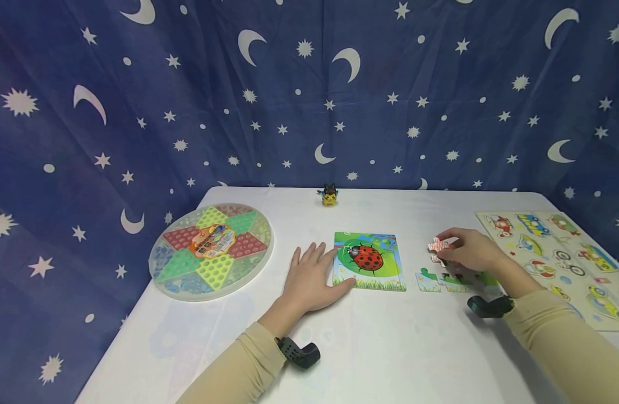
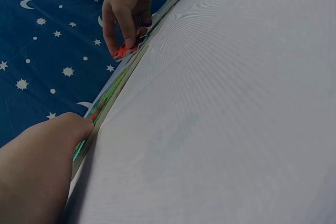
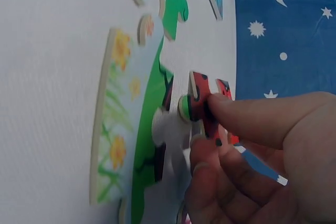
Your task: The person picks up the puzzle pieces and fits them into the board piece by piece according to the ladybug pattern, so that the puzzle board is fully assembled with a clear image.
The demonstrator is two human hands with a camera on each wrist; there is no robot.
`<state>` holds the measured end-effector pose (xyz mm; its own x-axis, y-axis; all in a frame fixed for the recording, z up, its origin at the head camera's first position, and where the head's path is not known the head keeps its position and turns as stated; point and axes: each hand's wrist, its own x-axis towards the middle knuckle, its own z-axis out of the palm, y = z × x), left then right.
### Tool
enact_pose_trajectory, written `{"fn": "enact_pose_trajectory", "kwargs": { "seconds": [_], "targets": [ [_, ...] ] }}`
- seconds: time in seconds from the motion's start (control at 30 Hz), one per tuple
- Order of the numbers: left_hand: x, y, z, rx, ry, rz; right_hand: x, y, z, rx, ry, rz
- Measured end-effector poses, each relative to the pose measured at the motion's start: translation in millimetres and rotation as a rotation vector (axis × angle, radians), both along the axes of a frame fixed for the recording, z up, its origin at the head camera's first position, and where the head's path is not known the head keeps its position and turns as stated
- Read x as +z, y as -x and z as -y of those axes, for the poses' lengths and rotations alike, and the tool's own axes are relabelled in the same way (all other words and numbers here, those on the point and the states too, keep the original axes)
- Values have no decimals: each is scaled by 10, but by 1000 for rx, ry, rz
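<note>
While our left hand (image 1: pixel 312 280) splays at eight o'clock of the ladybug puzzle (image 1: pixel 368 259), our right hand (image 1: pixel 471 251), three o'clock, pinches a red jigsaw piece (image 3: pixel 201 88)

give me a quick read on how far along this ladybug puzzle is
Apparently done: grass pieces laid beside the ladybug board. In the grip of the right hand: at least one red spotted piece. Remaining, probably: the upper part, since bare tabletop shows beyond the grass.

Dark blue curtain (image 1: pixel 299 73), pale moons (image 1: pixel 354 63), stars (image 1: pixel 305 49) and dots (image 1: pixel 298 91) scattered over it, slightly creased, hanging behind and beside a white counter (image 1: pixel 380 348), rounded at the far corners, soft light
</note>
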<state>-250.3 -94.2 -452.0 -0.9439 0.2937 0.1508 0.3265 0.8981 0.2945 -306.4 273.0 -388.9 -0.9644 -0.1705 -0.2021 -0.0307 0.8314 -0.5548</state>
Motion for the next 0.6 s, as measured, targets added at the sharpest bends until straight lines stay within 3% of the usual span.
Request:
{"fn": "enact_pose_trajectory", "kwargs": {
  "seconds": [0.33, 0.6],
  "targets": [
    [-4, 2, 9, -4, -8, -5, 5, -36, 232, -13, 172, 77],
    [3, 0, 9, -4, -2, 4, -14, -34, 388, 0, 226, 95]
  ]
}}
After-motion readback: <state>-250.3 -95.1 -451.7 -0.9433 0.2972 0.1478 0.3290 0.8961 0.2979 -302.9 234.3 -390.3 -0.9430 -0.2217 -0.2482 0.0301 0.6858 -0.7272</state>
